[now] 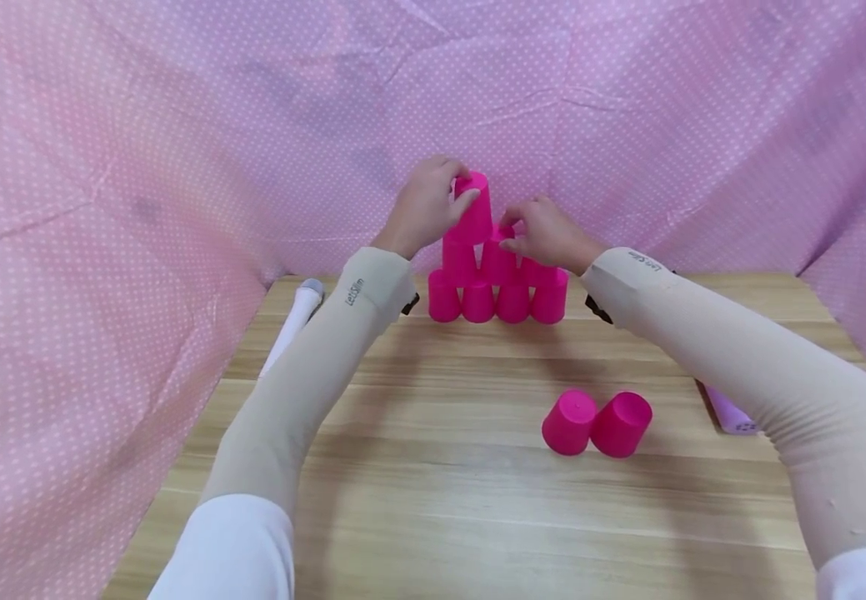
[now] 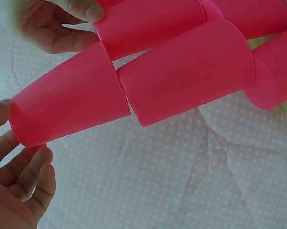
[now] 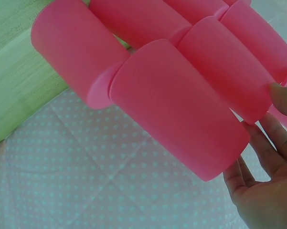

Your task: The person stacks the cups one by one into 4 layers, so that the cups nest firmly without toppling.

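Note:
Pink cups, mouth down, are stacked as a pyramid at the back of the table, with the bottom row (image 1: 478,303) on the wood. My left hand (image 1: 425,204) pinches the topmost cup (image 1: 475,221) by its narrow end. That cup's wide rim sits across the second-row cups in the left wrist view. With thumb and fingers, my right hand (image 1: 548,233) holds the narrow top of the middle second-row cup (image 3: 224,67). The right cup of that row (image 3: 176,109) stands beside my right fingers. Two loose pink cups, one left (image 1: 570,423) and one right (image 1: 622,425), stand nearer me.
A white microphone-shaped object (image 1: 293,323) lies at the table's left side. Part of a lilac object (image 1: 731,414) shows beside my right forearm. Pink dotted cloth (image 1: 553,108) hangs behind and around the wooden table (image 1: 440,500).

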`<move>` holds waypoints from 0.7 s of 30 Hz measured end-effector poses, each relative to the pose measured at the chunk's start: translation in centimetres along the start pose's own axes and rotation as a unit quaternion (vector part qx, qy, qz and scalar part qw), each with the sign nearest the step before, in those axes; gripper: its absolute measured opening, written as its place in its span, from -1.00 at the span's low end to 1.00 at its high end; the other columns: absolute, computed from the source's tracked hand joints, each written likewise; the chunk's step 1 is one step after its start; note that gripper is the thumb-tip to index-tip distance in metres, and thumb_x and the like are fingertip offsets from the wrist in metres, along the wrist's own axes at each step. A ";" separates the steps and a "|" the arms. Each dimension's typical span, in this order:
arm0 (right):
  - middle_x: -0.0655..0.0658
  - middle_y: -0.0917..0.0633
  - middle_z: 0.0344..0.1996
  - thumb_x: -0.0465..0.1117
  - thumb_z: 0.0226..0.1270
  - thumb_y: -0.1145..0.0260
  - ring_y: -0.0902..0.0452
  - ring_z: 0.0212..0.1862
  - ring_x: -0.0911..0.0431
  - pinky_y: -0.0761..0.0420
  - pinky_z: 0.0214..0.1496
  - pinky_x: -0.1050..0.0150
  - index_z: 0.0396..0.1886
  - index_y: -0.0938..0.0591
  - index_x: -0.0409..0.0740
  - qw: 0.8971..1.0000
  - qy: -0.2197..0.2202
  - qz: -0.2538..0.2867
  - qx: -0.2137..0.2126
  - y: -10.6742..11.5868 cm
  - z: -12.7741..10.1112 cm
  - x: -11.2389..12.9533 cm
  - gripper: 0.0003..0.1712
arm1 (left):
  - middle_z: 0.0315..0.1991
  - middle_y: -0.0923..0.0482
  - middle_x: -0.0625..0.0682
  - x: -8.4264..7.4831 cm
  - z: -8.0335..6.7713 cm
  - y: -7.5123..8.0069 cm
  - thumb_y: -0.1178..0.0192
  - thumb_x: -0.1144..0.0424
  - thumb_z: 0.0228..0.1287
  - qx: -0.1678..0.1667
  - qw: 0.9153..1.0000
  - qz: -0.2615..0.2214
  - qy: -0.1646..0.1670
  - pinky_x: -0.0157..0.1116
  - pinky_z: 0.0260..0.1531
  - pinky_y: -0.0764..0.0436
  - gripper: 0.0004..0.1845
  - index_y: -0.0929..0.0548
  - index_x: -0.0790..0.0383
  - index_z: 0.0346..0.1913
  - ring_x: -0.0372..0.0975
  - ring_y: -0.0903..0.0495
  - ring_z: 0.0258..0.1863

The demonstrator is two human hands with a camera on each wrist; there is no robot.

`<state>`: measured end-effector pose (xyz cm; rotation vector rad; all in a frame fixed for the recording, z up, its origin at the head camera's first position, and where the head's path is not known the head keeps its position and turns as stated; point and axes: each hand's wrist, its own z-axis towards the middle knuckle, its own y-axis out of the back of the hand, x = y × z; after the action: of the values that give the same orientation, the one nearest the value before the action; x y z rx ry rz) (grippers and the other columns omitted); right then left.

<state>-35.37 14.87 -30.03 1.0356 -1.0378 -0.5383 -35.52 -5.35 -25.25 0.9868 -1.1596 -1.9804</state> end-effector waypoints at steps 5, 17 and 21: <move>-0.20 -0.59 -0.13 -0.23 0.21 -0.37 -0.35 0.03 -0.12 -0.45 0.03 0.00 -0.05 -0.60 -0.25 1.000 0.000 -0.002 0.000 0.1 -0.1 0.1 -0.67 | 0.00 -0.47 0.00 -0.3 0.5 -0.1 -0.12 0.05 0.35 0.013 1.000 -0.007 0.013 -0.43 -0.08 -0.44 -0.62 -0.52 0.17 0.12 -0.22 -0.42 -0.06; -0.18 -0.58 -0.12 -0.23 0.22 -0.37 -0.32 0.04 -0.11 -0.48 0.01 0.00 0.00 -0.59 -0.22 1.000 -0.011 0.001 0.012 0.4 -0.6 0.0 -0.65 | -0.03 -0.48 -0.03 -0.5 0.9 -0.1 -0.10 0.04 0.35 0.035 0.999 -0.017 0.032 -0.40 -0.11 -0.46 -0.60 -0.49 0.13 0.17 -0.22 -0.41 -0.07; -0.20 -0.59 -0.11 -0.25 0.22 -0.36 -0.31 0.05 -0.12 -0.46 0.00 0.00 -0.01 -0.59 -0.23 1.000 0.003 0.004 0.001 0.8 -1.4 0.0 -0.66 | 0.04 -0.46 -0.04 -0.3 0.4 0.0 -0.09 0.01 0.34 0.019 0.999 -0.016 0.027 -0.38 -0.02 -0.43 -0.59 -0.49 0.10 0.16 -0.23 -0.38 0.05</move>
<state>-34.19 15.88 -29.47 1.0347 -1.0367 -0.5272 -35.72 -4.94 -25.02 1.0777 -1.1623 -1.9506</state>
